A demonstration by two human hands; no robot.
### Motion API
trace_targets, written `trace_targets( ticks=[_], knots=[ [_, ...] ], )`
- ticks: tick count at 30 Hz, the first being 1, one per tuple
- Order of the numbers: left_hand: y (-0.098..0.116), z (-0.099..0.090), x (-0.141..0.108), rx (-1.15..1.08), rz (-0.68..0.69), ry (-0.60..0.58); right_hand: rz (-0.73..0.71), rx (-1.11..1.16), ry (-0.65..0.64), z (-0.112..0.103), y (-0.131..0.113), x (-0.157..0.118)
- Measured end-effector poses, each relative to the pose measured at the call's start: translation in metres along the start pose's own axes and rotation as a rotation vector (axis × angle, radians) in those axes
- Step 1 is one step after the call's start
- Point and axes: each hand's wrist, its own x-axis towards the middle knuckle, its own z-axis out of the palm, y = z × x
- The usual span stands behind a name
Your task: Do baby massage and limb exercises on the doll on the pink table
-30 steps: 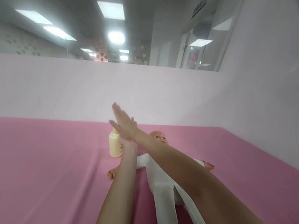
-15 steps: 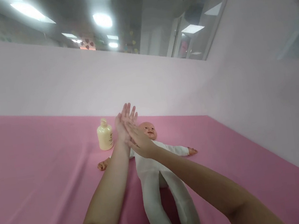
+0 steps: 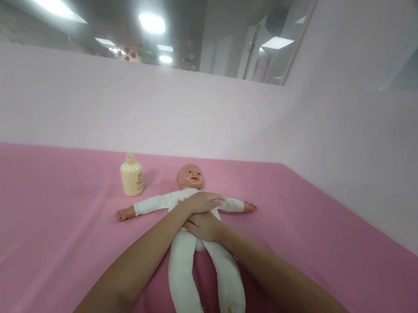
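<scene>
A baby doll (image 3: pixel 184 262) in a white suit lies face up on the pink mat, arms spread wide. Over its chest, my left hand (image 3: pixel 203 202) rests across my right hand (image 3: pixel 205 226), palm down with the fingers stretched out toward the right. My right hand is below it at the doll's belly, its fingers extended to the left and partly covered by my left hand. Neither hand holds an object. A cream pump bottle (image 3: pixel 132 178) stands upright to the left of the doll's head, apart from both hands.
The pink mat (image 3: pixel 45 198) spreads under everything, with soft creases at the left. A pale padded wall (image 3: pixel 149 113) rises behind it and continues on the right. Above that wall is a window or mirror (image 3: pixel 207 23) showing ceiling lights.
My hands came down from in front of the doll's head to its torso, and my left hand turned palm down over my right. The view shifted, so more of the doll shows.
</scene>
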Motion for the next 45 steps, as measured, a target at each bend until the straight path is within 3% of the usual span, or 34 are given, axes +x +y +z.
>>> trace_targets(
  ticks=[4,10,16,22,26,29,31,34,37,39,41,43,45],
  knots=[
    [-0.004,0.001,-0.006,-0.021,-0.078,-0.037,-0.059,0.013,0.039,0.005,0.006,-0.003],
    [-0.019,-0.001,-0.024,0.002,-0.064,0.089,-0.086,-0.019,0.075,0.009,0.013,-0.002],
    [-0.031,0.009,-0.055,0.05,-0.073,0.157,-0.082,-0.038,0.117,0.014,0.015,-0.006],
    [-0.026,0.017,-0.087,0.174,-0.259,0.23,0.115,0.094,0.374,0.012,0.014,-0.01],
    [-0.012,0.017,-0.087,0.26,-0.404,0.239,0.304,0.135,0.517,0.009,0.021,-0.013],
    [0.009,0.019,-0.084,0.309,-0.524,0.209,0.367,0.123,0.555,0.014,0.023,-0.015],
    [0.023,0.022,-0.085,0.316,-0.547,0.175,0.358,0.111,0.545,0.019,0.019,-0.016],
    [0.035,0.021,-0.09,0.27,-0.35,0.111,0.332,0.086,0.479,0.018,0.008,-0.016],
    [0.034,0.017,-0.093,0.168,-0.116,0.08,0.234,0.072,0.244,0.005,0.004,-0.014],
    [0.03,0.015,-0.092,0.1,-0.054,0.099,0.141,0.077,0.075,-0.006,0.011,-0.012],
    [0.027,0.014,-0.091,0.07,-0.037,0.123,0.052,0.121,-0.015,-0.013,0.023,-0.011],
    [0.026,0.015,-0.089,0.074,-0.027,0.149,0.065,0.165,0.019,-0.014,0.036,-0.01],
    [0.025,0.015,-0.089,0.068,-0.038,0.186,0.174,0.174,0.092,-0.01,0.044,-0.01]
  ],
)
